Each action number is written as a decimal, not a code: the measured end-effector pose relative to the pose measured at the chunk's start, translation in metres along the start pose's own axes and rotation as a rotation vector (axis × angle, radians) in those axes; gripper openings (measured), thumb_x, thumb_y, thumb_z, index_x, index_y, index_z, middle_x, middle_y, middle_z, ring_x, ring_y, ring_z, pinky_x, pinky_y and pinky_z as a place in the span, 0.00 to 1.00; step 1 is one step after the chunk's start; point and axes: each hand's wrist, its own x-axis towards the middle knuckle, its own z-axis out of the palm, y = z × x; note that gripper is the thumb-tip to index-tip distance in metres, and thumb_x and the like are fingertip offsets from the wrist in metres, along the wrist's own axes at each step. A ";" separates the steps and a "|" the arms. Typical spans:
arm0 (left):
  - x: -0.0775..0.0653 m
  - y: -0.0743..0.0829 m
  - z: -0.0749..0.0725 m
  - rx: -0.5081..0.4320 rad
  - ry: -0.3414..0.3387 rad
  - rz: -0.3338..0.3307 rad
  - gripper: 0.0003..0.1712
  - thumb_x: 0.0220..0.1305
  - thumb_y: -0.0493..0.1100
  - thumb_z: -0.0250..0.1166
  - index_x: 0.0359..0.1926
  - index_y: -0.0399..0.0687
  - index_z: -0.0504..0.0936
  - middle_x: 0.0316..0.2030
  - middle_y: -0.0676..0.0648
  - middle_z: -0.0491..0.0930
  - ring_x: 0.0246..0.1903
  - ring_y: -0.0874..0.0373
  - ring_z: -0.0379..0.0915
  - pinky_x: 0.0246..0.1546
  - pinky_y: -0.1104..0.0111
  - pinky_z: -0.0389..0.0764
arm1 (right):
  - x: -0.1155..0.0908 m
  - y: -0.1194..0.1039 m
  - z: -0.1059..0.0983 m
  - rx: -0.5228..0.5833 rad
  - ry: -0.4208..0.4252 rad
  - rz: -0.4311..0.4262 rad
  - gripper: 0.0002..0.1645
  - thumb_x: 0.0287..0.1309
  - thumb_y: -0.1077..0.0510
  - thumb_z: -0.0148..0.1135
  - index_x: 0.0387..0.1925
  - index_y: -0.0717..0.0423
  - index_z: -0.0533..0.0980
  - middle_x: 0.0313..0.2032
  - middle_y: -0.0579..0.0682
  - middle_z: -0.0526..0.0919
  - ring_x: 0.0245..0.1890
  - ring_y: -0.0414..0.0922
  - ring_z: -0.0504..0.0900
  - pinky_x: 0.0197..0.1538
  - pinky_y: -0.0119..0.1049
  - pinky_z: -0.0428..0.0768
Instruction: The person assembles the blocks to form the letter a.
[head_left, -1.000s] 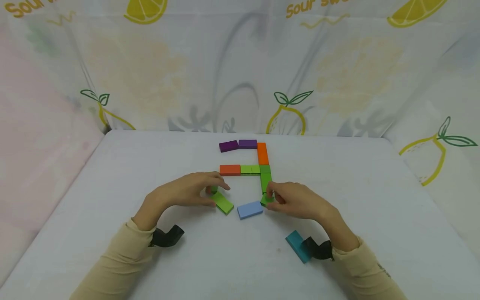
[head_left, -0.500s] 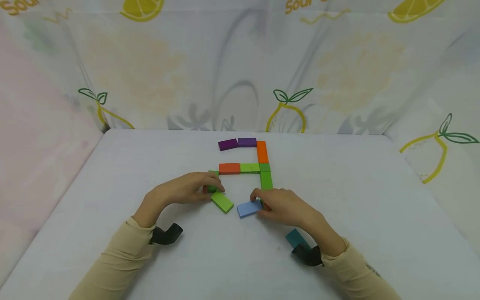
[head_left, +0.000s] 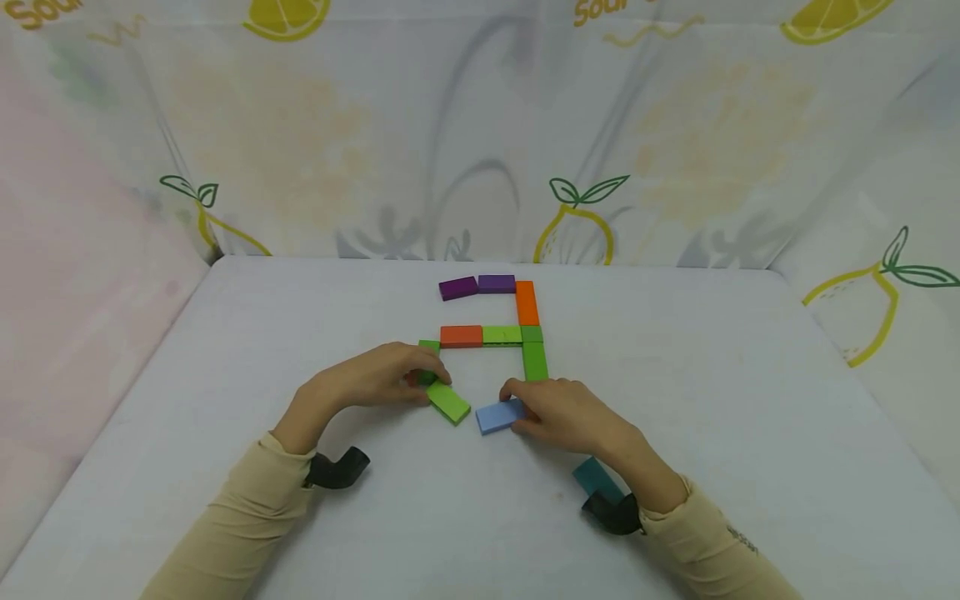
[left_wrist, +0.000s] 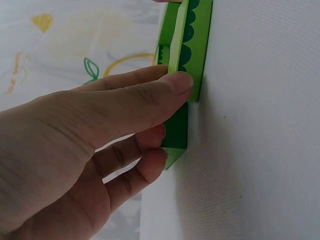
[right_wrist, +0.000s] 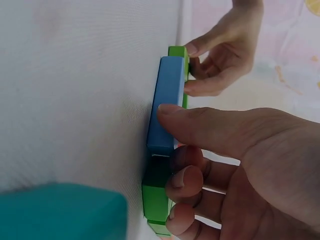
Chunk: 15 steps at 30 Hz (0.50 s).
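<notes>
My left hand point(head_left: 375, 379) pinches a light green block point(head_left: 450, 403) that lies slanted on the white table. In the left wrist view, the thumb presses that block's near edge while other fingertips touch a darker green block point(left_wrist: 176, 127). My right hand point(head_left: 573, 417) pinches a light blue block point(head_left: 495, 417), with the thumb on its near side, as the right wrist view shows. Beside the blue block is a green block point(right_wrist: 157, 190), mostly hidden by the right hand in the head view. A gap separates the blue block from the light green one.
Farther back, two purple blocks point(head_left: 497, 284), an orange block point(head_left: 527, 302), a red-orange block point(head_left: 461, 337) and several green blocks point(head_left: 535, 361) form an angular line. A teal block point(head_left: 595, 477) lies beneath my right wrist. Patterned cloth point(head_left: 300, 167) hangs behind the table point(head_left: 712, 350).
My right hand has moved left from the green block at the line's near end onto the blue block. My left hand has shifted slightly back, and its fingers have closed in toward the green blocks.
</notes>
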 end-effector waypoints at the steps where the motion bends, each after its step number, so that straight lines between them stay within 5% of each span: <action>1: 0.000 0.000 0.000 -0.004 0.000 -0.001 0.16 0.57 0.38 0.67 0.48 0.52 0.81 0.40 0.56 0.79 0.36 0.62 0.70 0.42 0.69 0.74 | 0.000 0.000 0.000 0.001 -0.001 0.001 0.16 0.58 0.55 0.64 0.47 0.48 0.74 0.19 0.40 0.69 0.20 0.37 0.67 0.26 0.28 0.67; 15: 0.000 0.000 0.001 -0.005 0.003 0.012 0.16 0.57 0.39 0.68 0.48 0.53 0.81 0.39 0.57 0.78 0.34 0.64 0.68 0.40 0.71 0.73 | 0.000 0.000 0.000 0.019 -0.021 0.012 0.16 0.58 0.55 0.63 0.48 0.48 0.74 0.21 0.40 0.71 0.22 0.37 0.68 0.27 0.28 0.68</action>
